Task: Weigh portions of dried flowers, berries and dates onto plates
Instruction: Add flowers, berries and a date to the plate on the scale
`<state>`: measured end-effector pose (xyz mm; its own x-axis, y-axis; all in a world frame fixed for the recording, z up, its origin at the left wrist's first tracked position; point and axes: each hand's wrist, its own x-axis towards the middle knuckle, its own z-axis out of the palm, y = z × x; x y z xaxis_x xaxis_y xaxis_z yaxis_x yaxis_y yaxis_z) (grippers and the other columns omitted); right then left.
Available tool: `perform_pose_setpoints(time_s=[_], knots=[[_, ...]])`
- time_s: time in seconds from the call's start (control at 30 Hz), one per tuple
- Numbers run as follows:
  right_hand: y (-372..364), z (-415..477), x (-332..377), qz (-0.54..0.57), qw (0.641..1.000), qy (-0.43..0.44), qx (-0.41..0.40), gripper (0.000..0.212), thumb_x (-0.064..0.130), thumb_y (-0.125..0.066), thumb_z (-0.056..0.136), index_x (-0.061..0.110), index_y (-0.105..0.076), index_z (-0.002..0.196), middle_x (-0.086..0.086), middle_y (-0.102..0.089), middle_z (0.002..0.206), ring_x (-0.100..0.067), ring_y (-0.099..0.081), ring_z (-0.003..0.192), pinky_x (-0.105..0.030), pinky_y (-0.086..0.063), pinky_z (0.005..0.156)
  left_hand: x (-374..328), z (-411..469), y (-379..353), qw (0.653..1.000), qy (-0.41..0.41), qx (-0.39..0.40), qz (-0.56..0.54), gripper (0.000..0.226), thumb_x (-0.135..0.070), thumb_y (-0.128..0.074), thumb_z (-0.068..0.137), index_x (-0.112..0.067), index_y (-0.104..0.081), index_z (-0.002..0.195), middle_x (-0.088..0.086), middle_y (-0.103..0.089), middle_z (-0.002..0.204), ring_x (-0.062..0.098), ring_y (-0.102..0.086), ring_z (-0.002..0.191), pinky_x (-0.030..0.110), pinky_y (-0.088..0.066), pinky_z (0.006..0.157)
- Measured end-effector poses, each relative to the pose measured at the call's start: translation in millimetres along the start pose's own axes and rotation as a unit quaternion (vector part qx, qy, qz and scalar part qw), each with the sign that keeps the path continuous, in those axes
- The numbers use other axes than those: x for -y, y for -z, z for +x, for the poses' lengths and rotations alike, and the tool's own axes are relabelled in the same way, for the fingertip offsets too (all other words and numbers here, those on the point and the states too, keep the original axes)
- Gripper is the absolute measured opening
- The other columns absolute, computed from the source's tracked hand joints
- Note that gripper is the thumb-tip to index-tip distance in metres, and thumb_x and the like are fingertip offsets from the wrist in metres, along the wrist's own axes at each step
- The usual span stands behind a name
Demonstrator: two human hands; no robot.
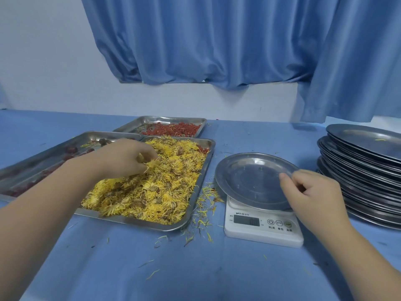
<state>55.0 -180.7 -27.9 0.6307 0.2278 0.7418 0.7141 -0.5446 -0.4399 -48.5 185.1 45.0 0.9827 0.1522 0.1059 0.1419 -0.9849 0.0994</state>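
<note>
At centre left, the left hand [121, 157] curled its fingers round a tuft of dried yellow chrysanthemum flowers [149, 187], which filled the rectangular steel tray [198, 187] beneath it. At centre right, the right hand [312, 192] pinched the near rim of a round stainless steel plate [249, 179] sitting on a white digital kitchen scale [262, 231]. Red dried berries [173, 129] lay further up, dark red dates [71, 151] at left, and a stack of steel plates [364, 170] at the right edge, all on blue cloth [195, 268].
</note>
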Motion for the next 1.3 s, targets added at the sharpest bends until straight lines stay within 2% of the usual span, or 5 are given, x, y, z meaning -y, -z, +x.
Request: perform_pose_setpoints(time_s=[0.13,0.27,0.5,0.8,1.3], knots=[[0,1,1,0.005,1.0,0.0,-0.002,0.054,0.013,-0.064,0.084,0.017,-0.023,0.05,0.004,-0.024,0.046,-0.015,-0.03,0.052,-0.028,-0.028,0.051,-1,-5,9,0.994,0.005,-0.051,-0.098,0.019,-0.037,-0.068,0.088,-0.049,-0.062,0.102,-0.029,-0.065,0.084,-0.01,-0.06,0.075,0.018,-0.04,0.066],[0,0,0,0.012,1.0,-0.002,-0.001,0.054,0.013,-0.064,0.085,0.017,-0.023,0.05,0.004,-0.023,0.045,-0.015,-0.029,0.052,-0.028,-0.027,0.051,-5,-4,11,0.983,0.045,-0.084,-0.158,0.038,-0.056,-0.057,0.089,-0.038,-0.061,0.122,-0.018,-0.063,0.111,0.003,-0.06,0.1,0.033,-0.043,0.091],[0,1,-1,0.022,1.0,-0.011,0.002,0.054,0.014,-0.063,0.085,0.017,-0.023,0.05,0.004,-0.023,0.046,-0.015,-0.029,0.051,-0.028,-0.027,0.05,-12,3,4,0.977,0.047,-0.068,-0.195,0.04,-0.078,-0.055,0.066,-0.052,-0.064,0.094,-0.025,-0.063,0.1,-0.004,-0.057,0.09,0.034,-0.043,0.086],[3,4,-3,0.032,0.999,-0.029,-0.01,0.052,0.014,-0.063,0.084,0.015,-0.024,0.049,0.004,-0.023,0.046,-0.014,-0.029,0.051,-0.022,-0.024,0.048,-59,21,2,0.922,0.003,-0.041,-0.386,0.012,-0.037,-0.063,0.09,-0.034,-0.073,0.096,-0.003,-0.074,0.091,0.013,-0.071,0.081,0.03,-0.056,0.074],[5,4,-11,0.048,0.997,-0.045,-0.034,0.049,0.018,-0.062,0.087,0.005,-0.031,0.051,-0.008,-0.032,0.048,-0.022,-0.03,0.05,-0.032,-0.028,0.05,-198,81,-53,0.965,-0.117,0.036,-0.233,0.023,-0.031,-0.062,0.092,-0.027,-0.067,0.114,-0.016,-0.062,0.094,0.004,-0.059,0.089,0.008,-0.04,0.071]])
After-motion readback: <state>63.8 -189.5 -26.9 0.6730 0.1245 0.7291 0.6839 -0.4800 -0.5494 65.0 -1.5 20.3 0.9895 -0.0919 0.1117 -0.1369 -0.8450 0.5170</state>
